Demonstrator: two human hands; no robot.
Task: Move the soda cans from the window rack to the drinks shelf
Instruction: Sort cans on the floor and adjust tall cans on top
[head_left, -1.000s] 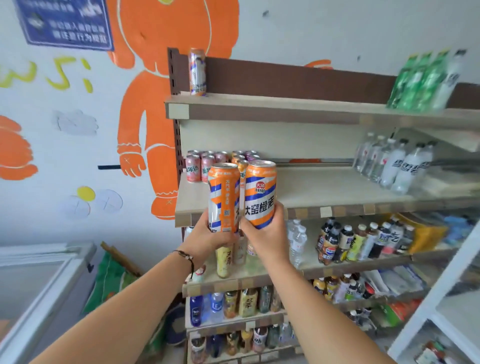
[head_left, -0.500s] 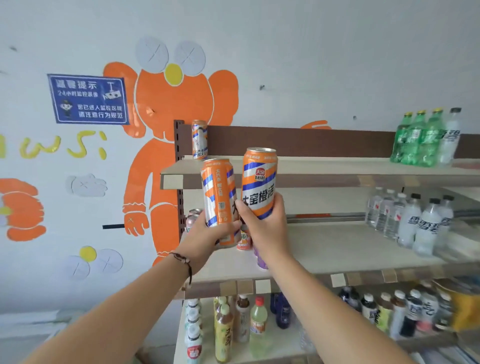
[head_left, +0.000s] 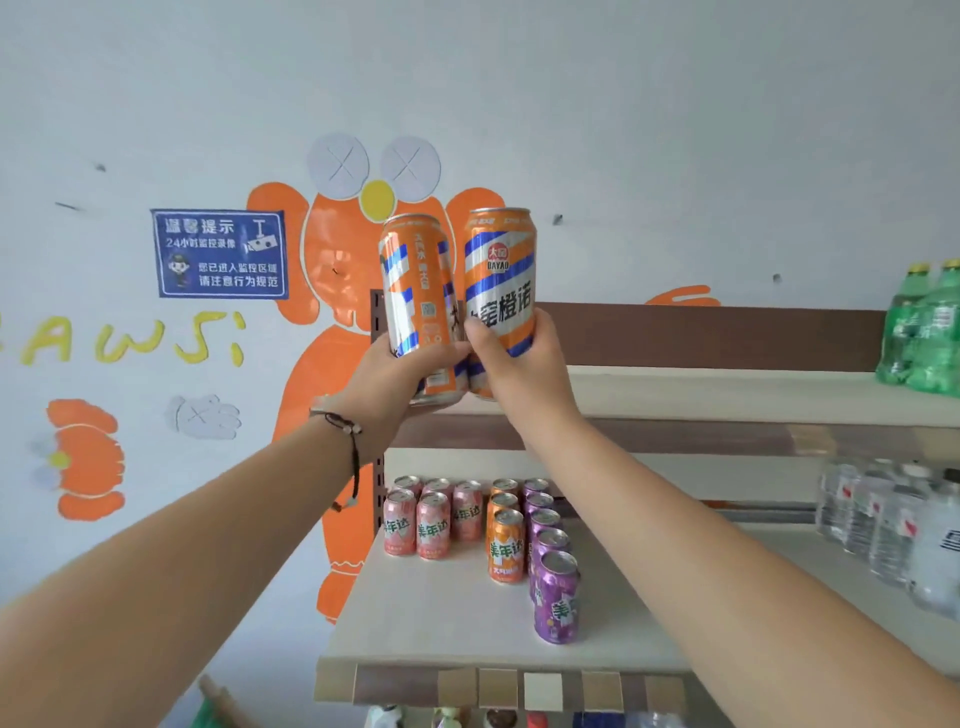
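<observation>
I hold two tall orange, blue and silver soda cans upright, side by side, at the left end of the top shelf (head_left: 701, 389). My left hand (head_left: 387, 379) grips the lower part of the left can (head_left: 413, 291). Around the bottom of the right can (head_left: 500, 280) curl the fingers of my right hand (head_left: 524, 364). Both can bases sit about level with the shelf's front edge. The can that stood at the shelf's back left is hidden behind them.
On the shelf below (head_left: 441, 613) stand several short pink cans (head_left: 431, 525), orange cans (head_left: 505, 545) and purple cans (head_left: 556, 597). Green bottles (head_left: 924, 338) occupy the top shelf's right end. Water bottles (head_left: 893, 525) stand lower right. A painted wall lies to the left.
Both hands have lifted the two cans from the middle shelf's height up to the top shelf. My view has tilted upward with them.
</observation>
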